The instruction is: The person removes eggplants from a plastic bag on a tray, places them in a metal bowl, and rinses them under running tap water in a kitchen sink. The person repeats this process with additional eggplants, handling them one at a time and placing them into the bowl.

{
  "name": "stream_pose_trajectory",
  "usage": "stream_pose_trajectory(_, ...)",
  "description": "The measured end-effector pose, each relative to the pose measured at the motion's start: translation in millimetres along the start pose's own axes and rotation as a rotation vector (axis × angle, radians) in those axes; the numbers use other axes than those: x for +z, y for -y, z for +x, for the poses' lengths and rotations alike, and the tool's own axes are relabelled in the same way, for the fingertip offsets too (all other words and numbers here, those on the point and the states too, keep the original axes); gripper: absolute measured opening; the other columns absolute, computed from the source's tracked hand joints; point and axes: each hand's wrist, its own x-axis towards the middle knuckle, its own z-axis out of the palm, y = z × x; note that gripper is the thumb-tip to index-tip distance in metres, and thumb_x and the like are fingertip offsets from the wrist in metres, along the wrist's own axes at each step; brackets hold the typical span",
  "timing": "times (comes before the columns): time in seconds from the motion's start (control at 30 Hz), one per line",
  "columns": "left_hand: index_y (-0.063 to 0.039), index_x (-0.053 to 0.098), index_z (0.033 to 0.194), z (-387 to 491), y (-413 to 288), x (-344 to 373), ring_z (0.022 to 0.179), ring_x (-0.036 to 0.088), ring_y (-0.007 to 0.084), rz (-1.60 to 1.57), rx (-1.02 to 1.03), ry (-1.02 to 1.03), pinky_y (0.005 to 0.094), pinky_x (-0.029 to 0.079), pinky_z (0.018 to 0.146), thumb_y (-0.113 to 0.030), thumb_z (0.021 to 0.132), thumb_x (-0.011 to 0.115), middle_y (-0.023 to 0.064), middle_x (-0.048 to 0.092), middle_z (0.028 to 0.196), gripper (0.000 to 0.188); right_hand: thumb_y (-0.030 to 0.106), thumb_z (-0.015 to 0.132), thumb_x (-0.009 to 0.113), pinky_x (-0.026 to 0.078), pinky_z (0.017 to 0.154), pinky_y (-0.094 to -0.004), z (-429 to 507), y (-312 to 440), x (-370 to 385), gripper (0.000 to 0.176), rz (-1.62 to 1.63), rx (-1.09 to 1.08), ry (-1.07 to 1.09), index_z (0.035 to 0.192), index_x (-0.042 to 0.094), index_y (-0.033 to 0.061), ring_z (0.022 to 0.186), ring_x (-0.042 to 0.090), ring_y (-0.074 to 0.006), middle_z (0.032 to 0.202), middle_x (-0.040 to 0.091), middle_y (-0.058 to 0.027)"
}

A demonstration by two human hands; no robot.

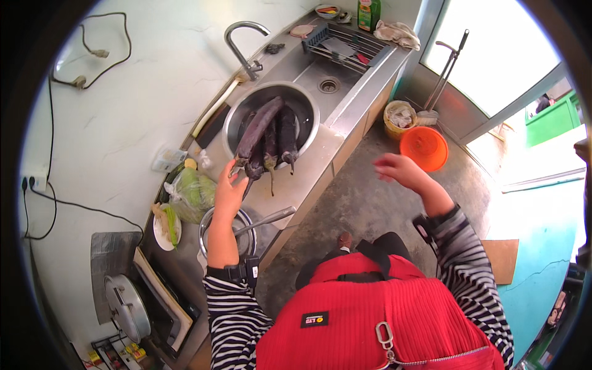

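Observation:
Several long dark purple eggplants (pixel 260 127) lie in a wide stainless steel basin (pixel 311 106), their stem ends hanging over its near rim. My left hand (pixel 226 189) is at the stem end of the topmost one, index finger and thumb on either side of the stem; how firmly they press is not clear. Empty and slightly blurred, my right hand (pixel 397 171) hangs above the floor, away from the counter, with its fingers apart. Below my left hand, partly behind the forearm, is a metal pot (pixel 252 231) with a long-handled utensil (pixel 270 219) across it.
Behind the basin are a faucet (pixel 240 46), a sink (pixel 305 83) and a dish rack (pixel 344 48). A plastic bag of green vegetables (pixel 192 194) and a white plate (pixel 162 238) sit left. An orange bucket (pixel 425 148) and a waste bin (pixel 397 127) stand on the floor.

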Motion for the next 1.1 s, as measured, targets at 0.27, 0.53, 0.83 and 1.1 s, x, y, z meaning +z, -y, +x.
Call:
stream_pose_trajectory(0.27, -0.002, 0.04, 0.134, -75, -25, -9, 0.119, 0.047, 0.0343, 0.384, 0.029, -0.254, 0.0371, 0.037, 0.102, -0.015, 0.082, 0.066, 0.0207, 0.046, 0.13, 0.06, 0.023, 0.085, 0.066, 0.055, 0.065, -0.0282, 179, 48, 59, 0.056, 0.037, 0.123, -0.008, 0.13, 0.045, -0.005, 0.081, 0.066, -0.0194, 0.096, 0.065, -0.0155)
stream_pose_trajectory(0.53, -0.002, 0.056, 0.114, -218, 4, 41, 0.096, 0.059, 0.015, -0.546, -0.707, -0.228, 0.0317, 0.047, 0.085, -0.03, 0.094, 0.057, 0.0079, 0.063, 0.105, 0.034, 0.019, 0.087, 0.065, 0.057, 0.063, -0.0293, 211, 45, 82, 0.032, 0.386, 0.19, 0.089, 0.099, 0.048, -0.0048, 0.078, 0.066, -0.024, 0.089, 0.059, -0.0148)
stream_pose_trajectory(0.83, 0.007, 0.049, 0.116, -205, 136, 47, 0.106, 0.058, 0.0337, -1.568, -0.7, -0.63, 0.0451, 0.049, 0.092, -0.038, 0.089, 0.062, 0.0228, 0.058, 0.112, 0.054, 0.024, 0.092, 0.057, 0.053, 0.067, -0.0263, 182, 21, 74, 0.046, 0.29, 0.207, 0.169, 0.128, 0.045, -0.0023, 0.087, 0.066, -0.0234, 0.108, 0.062, -0.0164)
stream_pose_trajectory(1.1, 0.009, 0.049, 0.109, -193, 161, 36, 0.096, 0.062, 0.038, -1.613, -0.7, -0.705, 0.0446, 0.055, 0.084, -0.011, 0.081, 0.051, 0.0266, 0.059, 0.108, 0.035, 0.024, 0.094, 0.054, 0.052, 0.066, -0.0272, 138, -6, 59, 0.043, 0.249, 0.289, 0.096, 0.128, 0.045, -0.0006, 0.085, 0.065, -0.0211, 0.104, 0.062, -0.0135)
